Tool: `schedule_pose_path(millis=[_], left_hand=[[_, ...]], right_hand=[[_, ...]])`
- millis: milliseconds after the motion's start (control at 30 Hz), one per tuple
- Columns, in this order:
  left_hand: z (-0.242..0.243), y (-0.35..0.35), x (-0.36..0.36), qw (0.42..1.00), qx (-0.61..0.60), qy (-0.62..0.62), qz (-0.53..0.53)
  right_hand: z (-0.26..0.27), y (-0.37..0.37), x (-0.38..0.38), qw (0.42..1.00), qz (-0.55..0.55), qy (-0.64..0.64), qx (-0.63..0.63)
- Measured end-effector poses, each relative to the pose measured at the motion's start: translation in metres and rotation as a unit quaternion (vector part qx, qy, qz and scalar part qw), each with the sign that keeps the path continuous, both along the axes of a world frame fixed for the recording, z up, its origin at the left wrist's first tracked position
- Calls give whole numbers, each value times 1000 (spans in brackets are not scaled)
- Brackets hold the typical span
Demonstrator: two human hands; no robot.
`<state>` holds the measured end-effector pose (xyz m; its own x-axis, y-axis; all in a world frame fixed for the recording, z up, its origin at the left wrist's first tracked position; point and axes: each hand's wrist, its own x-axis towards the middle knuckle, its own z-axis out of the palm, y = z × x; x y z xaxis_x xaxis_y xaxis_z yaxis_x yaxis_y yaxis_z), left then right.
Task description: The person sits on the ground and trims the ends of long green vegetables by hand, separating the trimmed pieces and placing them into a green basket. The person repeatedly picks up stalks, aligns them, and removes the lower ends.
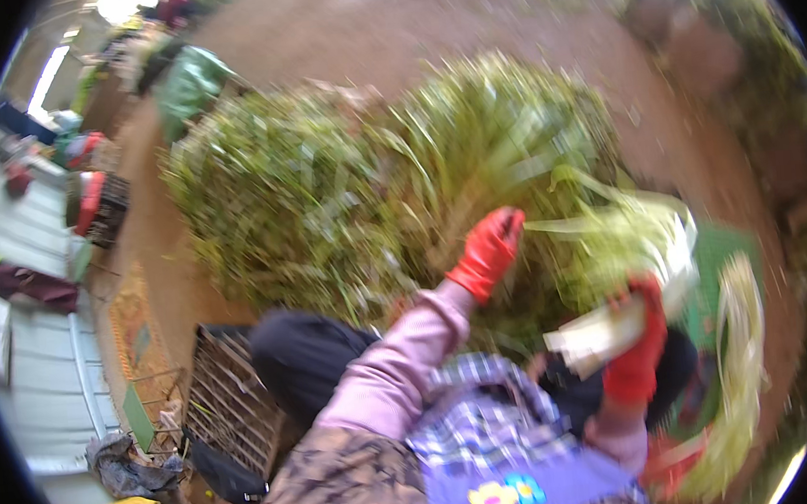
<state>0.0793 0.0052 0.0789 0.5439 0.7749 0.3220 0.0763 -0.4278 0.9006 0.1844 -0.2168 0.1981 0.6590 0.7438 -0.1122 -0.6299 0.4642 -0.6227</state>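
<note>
My right hand [635, 347], in a red rubber glove, is shut around a bunch of long-leaved vegetable stalks. The white stalk ends [588, 342] stick out to the left of the fist, and the pale yellow-green leaves [623, 238] fan up and forward, blurred. My left hand [489, 252], also red-gloved, is curled in front of me at the near side of a large heap of green leafy stalks [285, 190]. A pale leaf [551, 225] reaches close to its fingers; whether they grip it is unclear. Both forearms wear pink sleeves.
A slatted crate [234, 400] stands by my left knee. At right, a pale leaf bundle [741, 339] lies over a green surface [715, 277]. A green plastic bag [191, 87] sits beyond the heap. More piles [722, 49] line the right; ribbed panels [45, 394] border the left.
</note>
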Motion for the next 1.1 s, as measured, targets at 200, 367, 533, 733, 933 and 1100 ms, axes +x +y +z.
schedule_pose_path(millis=[200, 367, 533, 733, 933, 1100], left_hand=[[-111, 99, 33, 922, 146, 336, 124], [-102, 103, 34, 916, 112, 379, 73], [-18, 89, 24, 985, -39, 162, 44], [82, 21, -43, 962, -256, -69, -59], [79, -39, -95, 905, -389, -39, -167], [65, -76, -110, 922, -351, -72, -146]], right_hand=[[9, 4, 2, 960, -21, 181, 213], [19, 10, 15, 906, 77, 220, 354], [6, 6, 19, 917, 96, 221, 318], [1, 8, 10, 941, 91, 218, 243], [0, 17, -12, 991, 61, 119, -26], [-20, 7, -36, 989, 124, 66, -49]])
